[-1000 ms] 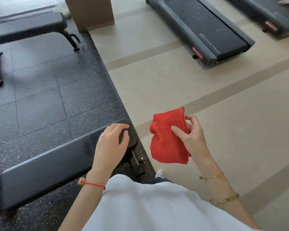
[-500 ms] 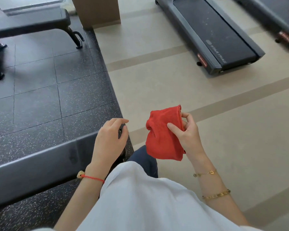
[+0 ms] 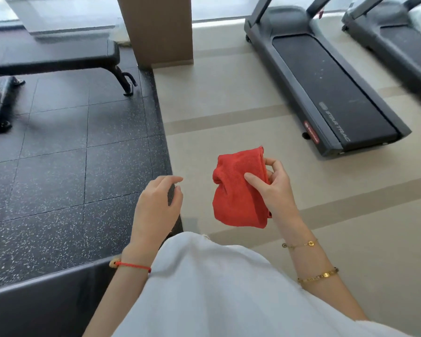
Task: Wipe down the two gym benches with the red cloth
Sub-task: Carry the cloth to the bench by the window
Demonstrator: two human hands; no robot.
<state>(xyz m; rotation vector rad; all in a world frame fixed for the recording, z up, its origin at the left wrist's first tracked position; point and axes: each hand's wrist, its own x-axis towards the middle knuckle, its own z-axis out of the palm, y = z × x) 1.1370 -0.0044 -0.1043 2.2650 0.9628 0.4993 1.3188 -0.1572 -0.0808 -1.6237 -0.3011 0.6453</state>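
While I stand at the seam where two floors meet, the far bench (image 3: pixel 51 55) sits at the upper left, a long black padded slab with rounded corners on bent metal legs, resting on the rubber floor (image 3: pixel 58 166). That floor is made of dark square tiles, matte and speckled with pale flecks. At the lower left corner, the near bench (image 3: pixel 46 302) shows as a smooth, dark, slightly glossy padded surface, partly hidden behind my forearm and white shirt (image 3: pixel 216 288). My left hand (image 3: pixel 156 207) hovers above the edge of the rubber tiles, fingers loosely curved and apart, holding nothing and touching nothing I can make out; a thin red string bracelet (image 3: pixel 131 265) circles its wrist. Behind it, further up, a square tan pillar (image 3: pixel 156 30) rises from the floor. To the right the ground turns to a smooth beige floor (image 3: pixel 229 93) crossed by darker tan stripes. Over it, my right hand (image 3: pixel 275 188) pinches the red cloth (image 3: pixel 238 190), thumb pressed on its front and fingers curled behind its upper edge. The cloth is a soft terry fabric, bunched and folded into a rough hanging rectangle, held in the air well apart from both benches. Two gold bracelets (image 3: pixel 319 276) sit on that forearm. Further right, a treadmill (image 3: pixel 326 93) lies long and flat with a grey frame and black belt, and a second treadmill (image 3: pixel 404 42) is cut by the frame edge.
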